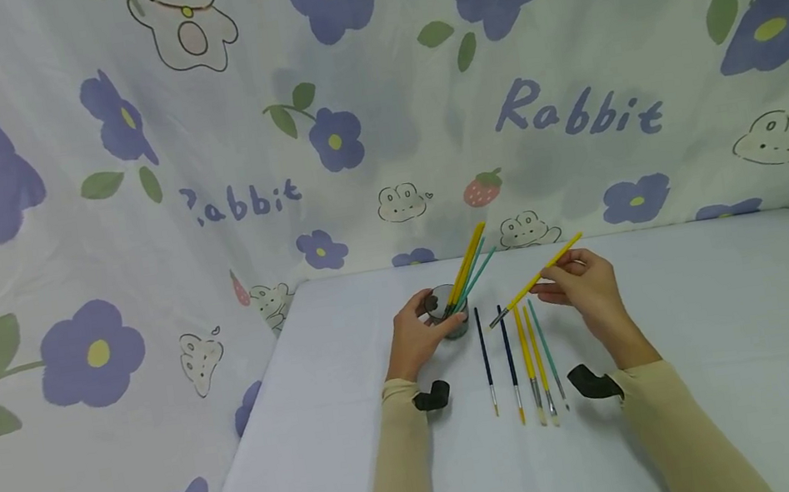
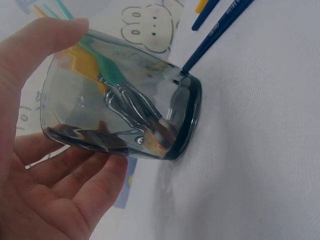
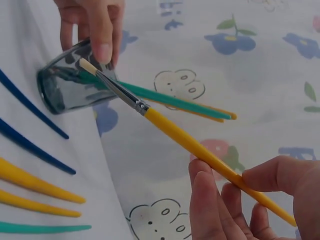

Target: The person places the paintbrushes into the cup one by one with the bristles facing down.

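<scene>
A dark tinted glass cup point(image 2: 150, 65) stands on the table, its side wrapped by my left hand point(image 1: 418, 333), thumb near the rim. Yellow and teal paintbrushes point(image 1: 469, 269) lean inside it, bristles down. My right hand point(image 1: 584, 287) pinches a yellow paintbrush point(image 3: 185, 140) by its handle, to the right of the cup. That brush slants with its pale bristles low and toward the cup, its handle end raised. Between my forearms several more paintbrushes lie side by side, among them a dark blue brush point(image 1: 486, 359), a yellow brush point(image 1: 525, 345) and a teal brush point(image 1: 544, 342), bristles toward me.
The white-covered table point(image 1: 737, 315) reaches back to a hanging cloth point(image 1: 400, 69) printed with purple flowers and rabbits. The same cloth runs along the left side. Black straps show at both wrists, by the beige sleeves point(image 1: 398, 464).
</scene>
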A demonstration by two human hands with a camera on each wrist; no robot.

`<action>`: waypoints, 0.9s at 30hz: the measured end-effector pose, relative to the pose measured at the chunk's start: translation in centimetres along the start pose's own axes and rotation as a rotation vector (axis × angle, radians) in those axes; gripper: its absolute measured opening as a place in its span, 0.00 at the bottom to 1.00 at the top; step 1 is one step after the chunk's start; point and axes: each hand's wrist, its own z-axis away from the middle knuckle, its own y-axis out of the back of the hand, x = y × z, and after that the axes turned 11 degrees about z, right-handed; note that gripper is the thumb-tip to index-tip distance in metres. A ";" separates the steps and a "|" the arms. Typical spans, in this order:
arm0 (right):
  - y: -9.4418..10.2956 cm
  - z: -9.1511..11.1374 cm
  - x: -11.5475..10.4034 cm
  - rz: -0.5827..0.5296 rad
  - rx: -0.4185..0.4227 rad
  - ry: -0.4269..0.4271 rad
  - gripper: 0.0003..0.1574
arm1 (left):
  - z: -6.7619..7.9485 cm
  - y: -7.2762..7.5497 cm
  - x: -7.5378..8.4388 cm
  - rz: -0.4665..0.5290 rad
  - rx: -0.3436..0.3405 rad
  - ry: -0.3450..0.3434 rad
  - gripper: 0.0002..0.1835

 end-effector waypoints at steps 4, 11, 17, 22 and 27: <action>-0.6 0.0 -0.8 -0.049 0.010 0.022 0.15 | 0.0 0.0 0.1 -0.007 0.001 0.004 0.47; -1.6 -0.4 -2.2 -0.066 0.040 0.055 0.13 | -0.1 0.1 -0.1 -0.020 -0.003 -0.007 0.47; -2.6 -0.7 -2.8 -0.090 0.017 0.092 0.15 | -0.2 0.0 -0.3 -0.027 -0.005 -0.014 0.47; -3.5 -1.0 -3.1 -0.095 0.006 0.113 0.19 | -0.2 0.0 -0.4 -0.034 -0.004 -0.010 0.47; -4.3 -1.4 -3.1 -0.084 0.006 0.121 0.17 | -0.2 0.0 -0.3 -0.030 -0.003 -0.008 0.48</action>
